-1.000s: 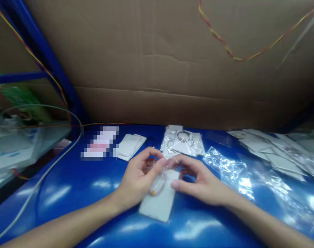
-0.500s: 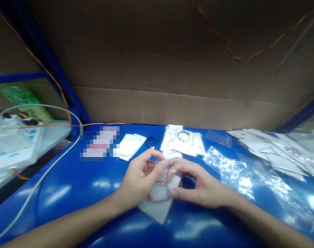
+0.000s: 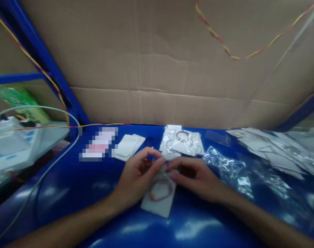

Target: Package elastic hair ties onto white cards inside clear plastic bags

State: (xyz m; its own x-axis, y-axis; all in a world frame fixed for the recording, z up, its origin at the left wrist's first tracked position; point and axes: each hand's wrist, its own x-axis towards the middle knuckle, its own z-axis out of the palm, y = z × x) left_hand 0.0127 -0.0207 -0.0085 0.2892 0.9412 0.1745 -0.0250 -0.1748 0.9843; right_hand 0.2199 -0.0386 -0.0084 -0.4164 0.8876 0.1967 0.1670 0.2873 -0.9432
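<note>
Between my hands is a clear plastic bag [image 3: 160,172] holding a white card [image 3: 157,207] with a reddish bracelet [image 3: 160,199] that has an orange bead. My left hand [image 3: 138,174] pinches the bag's top edge between thumb and fingers. From the other side, my right hand [image 3: 194,175] closes thumb and fingers on the same top end. The card hangs tilted below the fingers, over the blue tabletop [image 3: 115,220]. Behind my hands lies a pile of bagged cards with bracelets [image 3: 184,141]. A dark ring-like band [image 3: 149,141] is partly hidden by my left hand.
White cards [image 3: 128,146] are stacked at the back left, beside a blurred-out pink and white item [image 3: 100,144]. Clear empty bags [image 3: 229,168] spread at right, near more white packets [image 3: 270,151]. A cardboard wall [image 3: 159,103] closes the back; a white cable [image 3: 45,175] runs down the left.
My right thumb has moved up from the card's side to the bag's top end. The card has turned more upright, and the bracelet shows more fully.
</note>
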